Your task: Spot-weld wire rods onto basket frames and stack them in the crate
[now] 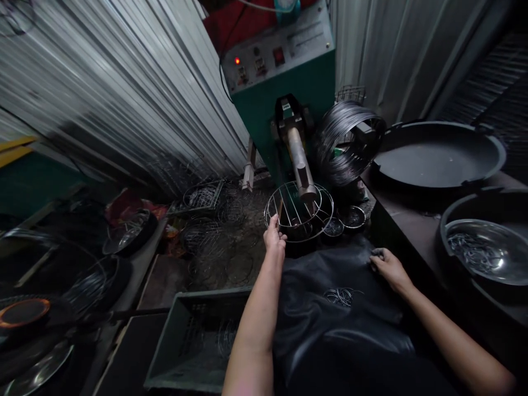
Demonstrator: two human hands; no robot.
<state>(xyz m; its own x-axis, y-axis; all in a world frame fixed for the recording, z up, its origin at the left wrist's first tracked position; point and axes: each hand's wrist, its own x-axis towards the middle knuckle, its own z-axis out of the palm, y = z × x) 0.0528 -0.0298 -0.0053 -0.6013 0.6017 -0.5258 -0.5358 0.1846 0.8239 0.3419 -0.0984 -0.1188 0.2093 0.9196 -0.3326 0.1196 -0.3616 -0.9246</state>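
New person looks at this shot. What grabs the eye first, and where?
Probably the red light glowing on the green machine at top centre. Next, the shiny round wire rack near the middle, its left side gripped by the left hand, with the metal arm overlapping it in the view. Then the thick wire coil, just right of that arm.

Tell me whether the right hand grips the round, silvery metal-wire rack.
No, the left hand grips the round, silvery metal-wire rack, while the right hand is apart from it.
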